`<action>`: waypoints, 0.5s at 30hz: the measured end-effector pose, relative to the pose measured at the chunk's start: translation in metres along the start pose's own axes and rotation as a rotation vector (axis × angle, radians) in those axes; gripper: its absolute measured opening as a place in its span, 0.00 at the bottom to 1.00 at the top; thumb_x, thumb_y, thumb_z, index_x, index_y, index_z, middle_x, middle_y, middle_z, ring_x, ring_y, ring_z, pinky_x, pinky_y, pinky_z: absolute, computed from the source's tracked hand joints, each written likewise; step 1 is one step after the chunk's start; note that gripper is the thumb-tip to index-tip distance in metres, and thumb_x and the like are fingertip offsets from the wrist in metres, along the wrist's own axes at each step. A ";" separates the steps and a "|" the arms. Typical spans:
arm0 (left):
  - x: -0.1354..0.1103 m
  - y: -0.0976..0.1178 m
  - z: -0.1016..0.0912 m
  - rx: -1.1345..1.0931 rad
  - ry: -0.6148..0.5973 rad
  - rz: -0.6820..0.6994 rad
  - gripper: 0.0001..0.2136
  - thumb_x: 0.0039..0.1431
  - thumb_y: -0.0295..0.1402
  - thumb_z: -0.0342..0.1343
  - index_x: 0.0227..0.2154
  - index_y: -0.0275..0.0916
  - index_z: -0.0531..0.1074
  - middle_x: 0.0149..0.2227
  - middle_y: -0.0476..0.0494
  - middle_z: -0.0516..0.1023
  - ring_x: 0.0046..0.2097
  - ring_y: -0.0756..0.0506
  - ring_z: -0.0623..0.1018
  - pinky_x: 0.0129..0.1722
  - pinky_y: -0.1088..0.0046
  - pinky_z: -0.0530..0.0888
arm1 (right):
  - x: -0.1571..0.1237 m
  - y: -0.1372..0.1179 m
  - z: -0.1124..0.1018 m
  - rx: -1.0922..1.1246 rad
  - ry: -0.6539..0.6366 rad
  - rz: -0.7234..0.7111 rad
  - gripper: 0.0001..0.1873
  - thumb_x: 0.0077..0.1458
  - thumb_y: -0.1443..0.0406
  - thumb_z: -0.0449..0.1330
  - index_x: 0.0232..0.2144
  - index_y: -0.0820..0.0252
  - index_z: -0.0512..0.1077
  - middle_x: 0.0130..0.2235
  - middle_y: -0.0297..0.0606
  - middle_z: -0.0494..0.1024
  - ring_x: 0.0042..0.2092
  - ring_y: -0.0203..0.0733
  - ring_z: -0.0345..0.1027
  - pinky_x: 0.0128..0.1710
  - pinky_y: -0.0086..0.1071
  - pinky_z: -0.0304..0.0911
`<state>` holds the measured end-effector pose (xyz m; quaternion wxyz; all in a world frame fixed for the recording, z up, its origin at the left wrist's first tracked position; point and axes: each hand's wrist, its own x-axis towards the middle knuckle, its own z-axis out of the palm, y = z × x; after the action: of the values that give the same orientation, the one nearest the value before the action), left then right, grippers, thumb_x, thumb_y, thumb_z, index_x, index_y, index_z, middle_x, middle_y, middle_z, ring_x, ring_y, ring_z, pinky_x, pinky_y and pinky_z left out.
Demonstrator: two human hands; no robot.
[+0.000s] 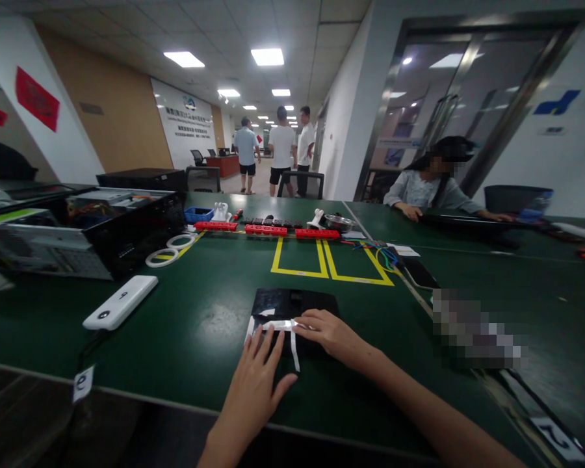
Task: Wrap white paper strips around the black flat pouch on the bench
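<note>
The glossy black flat panel, bearing narrow white strips, lay on the dark green worktop in front of you; your left hand lay spread over its near part, grip unclenched; your right hand touched a strip, though whether that grip grasped it could not be told; beyond lay yellow tape outlines and red rectangular blocks.

Fingers on white strip.

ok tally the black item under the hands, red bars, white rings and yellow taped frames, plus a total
Black item: 1
Red bars: 3
White rings: 2
Yellow taped frames: 2
Total: 8
</note>
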<state>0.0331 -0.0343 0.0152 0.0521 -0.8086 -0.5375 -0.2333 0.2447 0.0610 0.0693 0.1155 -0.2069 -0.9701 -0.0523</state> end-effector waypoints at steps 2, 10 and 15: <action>0.002 0.004 0.000 0.012 -0.025 -0.017 0.33 0.59 0.46 0.50 0.63 0.39 0.49 0.64 0.33 0.54 0.64 0.31 0.52 0.56 0.47 0.61 | 0.001 -0.002 0.003 -0.022 0.017 -0.014 0.24 0.59 0.75 0.48 0.56 0.57 0.63 0.53 0.43 0.71 0.53 0.46 0.60 0.47 0.42 0.61; 0.009 0.011 0.004 0.069 -0.073 -0.016 0.36 0.58 0.52 0.48 0.62 0.33 0.52 0.63 0.30 0.56 0.64 0.29 0.52 0.56 0.46 0.60 | 0.008 -0.013 0.008 -0.122 0.044 -0.078 0.17 0.62 0.69 0.49 0.52 0.65 0.66 0.53 0.44 0.71 0.54 0.46 0.59 0.48 0.40 0.61; 0.012 0.008 0.004 0.084 -0.090 -0.015 0.36 0.58 0.53 0.47 0.61 0.31 0.54 0.62 0.31 0.57 0.63 0.29 0.54 0.57 0.46 0.60 | 0.008 -0.014 0.006 -0.134 0.028 -0.062 0.18 0.62 0.70 0.49 0.53 0.64 0.65 0.53 0.44 0.71 0.54 0.46 0.60 0.47 0.41 0.62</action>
<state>0.0454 -0.0257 0.0179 0.0601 -0.8115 -0.5545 -0.1744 0.2305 0.0518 0.0647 0.1133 -0.1834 -0.9686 -0.1238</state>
